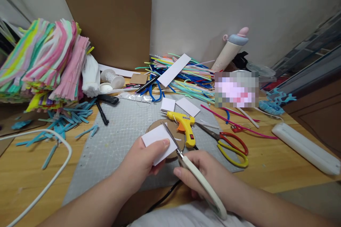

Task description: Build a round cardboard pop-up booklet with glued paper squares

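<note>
My left hand (142,161) pinches a small white paper rectangle (157,142) above the grey cutting mat (117,138). My right hand (205,177) grips white-handled scissors (191,170), whose blades run along the paper's right edge. Under the paper lies a round cardboard disc (156,126). A yellow glue gun (183,126) rests just beyond the disc. Two more white paper pieces (179,105) lie farther back on the mat.
Red-and-yellow scissors (229,143) lie right of the glue gun. Stacked pastel pipe cleaners (45,60) fill the left, with loose ones (186,74) at the back. A black marker (102,112), tape rolls (112,78), a bottle (230,49), a white tube (303,147) and a cardboard sheet (106,17) surround the mat.
</note>
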Demonstrator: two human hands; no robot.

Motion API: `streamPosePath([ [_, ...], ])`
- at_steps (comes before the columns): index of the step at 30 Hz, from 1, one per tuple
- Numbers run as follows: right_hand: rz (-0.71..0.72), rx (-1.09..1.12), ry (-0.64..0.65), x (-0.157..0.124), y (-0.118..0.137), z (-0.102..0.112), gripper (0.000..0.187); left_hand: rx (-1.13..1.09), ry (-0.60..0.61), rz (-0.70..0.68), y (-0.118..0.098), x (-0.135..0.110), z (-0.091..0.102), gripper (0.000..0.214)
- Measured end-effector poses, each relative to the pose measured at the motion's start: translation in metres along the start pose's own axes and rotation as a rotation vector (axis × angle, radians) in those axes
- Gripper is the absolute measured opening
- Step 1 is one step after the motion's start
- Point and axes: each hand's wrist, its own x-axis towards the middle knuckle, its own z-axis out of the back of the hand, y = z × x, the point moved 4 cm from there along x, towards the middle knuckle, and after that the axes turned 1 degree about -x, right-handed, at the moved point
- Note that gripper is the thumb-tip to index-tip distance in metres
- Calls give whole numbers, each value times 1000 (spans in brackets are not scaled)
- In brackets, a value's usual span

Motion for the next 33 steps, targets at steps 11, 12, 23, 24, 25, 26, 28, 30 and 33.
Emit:
streamPosePath([
  [11, 43, -95, -65, 0, 4, 4, 13, 33, 64, 39, 5, -1, -5, 30],
  [12, 32, -84, -69, 1, 3, 2, 13, 29, 58, 43, 6, 0, -5, 30],
  [23, -143, 152, -72, 10, -3, -5, 30, -1, 100, -78, -5, -2, -3, 36],
  [24, -129, 180, -95, 10, -2, -1, 34, 3, 100, -106, -7, -3, -2, 37],
  [25, -112, 201, -121, 10, -1, 4, 38, 5, 97, -126, -8, -4, -1, 39],
  [26, -94, 217, -140, 10, -1, 10, 42, 8, 90, -138, -9, -5, 0, 41],
  [28, -44, 250, -166, 11, -1, 22, 48, 24, 63, -147, -8, -7, 3, 41],
  [30, 43, 280, -219, 14, -1, 37, 54, 58, 42, -174, -8, -8, 5, 38],
  [33, 178, 195, -359, 18, -3, 69, 63, 154, 22, -303, -15, -7, 5, 25],
])
